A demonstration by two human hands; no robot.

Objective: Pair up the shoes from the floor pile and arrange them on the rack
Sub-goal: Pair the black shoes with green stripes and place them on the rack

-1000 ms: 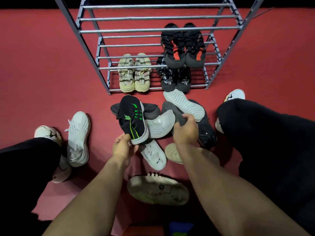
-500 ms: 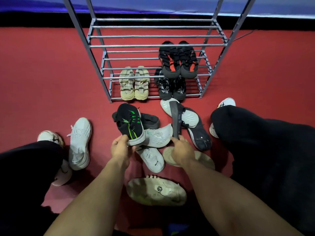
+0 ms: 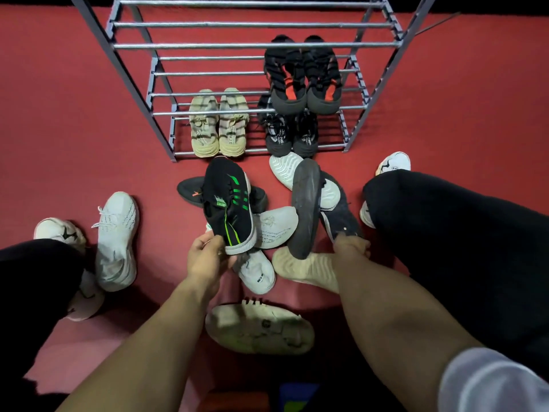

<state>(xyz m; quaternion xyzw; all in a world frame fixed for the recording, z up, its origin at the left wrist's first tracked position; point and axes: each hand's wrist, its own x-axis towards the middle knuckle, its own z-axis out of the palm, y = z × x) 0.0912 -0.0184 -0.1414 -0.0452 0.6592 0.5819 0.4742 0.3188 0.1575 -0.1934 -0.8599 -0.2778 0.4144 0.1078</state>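
A person sits on a red carpeted floor [image 3: 59,114], seen from above, black-trousered legs spread to either side.

At far left, a white trainer with a black mark [image 3: 58,231] shows on the person's own foot. Just beside it a loose white knit lace-up sneaker [image 3: 117,239] lies upright on the floor, apart from the pile.

The left hand [image 3: 206,257] is clenched on the heel of a black knit sneaker with green stripes and a grey sole [image 3: 230,203], lifting it toe-forward above the pile. Under it lies a black shoe with an orange mark [image 3: 190,191], and beside it two white sneakers [image 3: 276,226] overlap. Nearest the viewer, a white shoe [image 3: 258,328] lies sole up.

Beyond the pile stands a grey metal bar shoe rack [image 3: 255,46]. Its bottom shelf holds a beige pair [image 3: 218,126] on the left and a black pair with white lettering [image 3: 292,135] on the right. The shelf above holds a black pair with orange inner heels [image 3: 303,75].

The right hand [image 3: 352,248] grasps the heel of a dark shoe with a worn black sole [image 3: 306,206], tipped on edge with the sole facing left. Behind it lie a pale ridged sole [image 3: 286,168] and another dark shoe [image 3: 341,215]. A cream ridged sole [image 3: 303,267] lies under the right forearm.

At far right, another white trainer [image 3: 393,163] peeks past the right leg.
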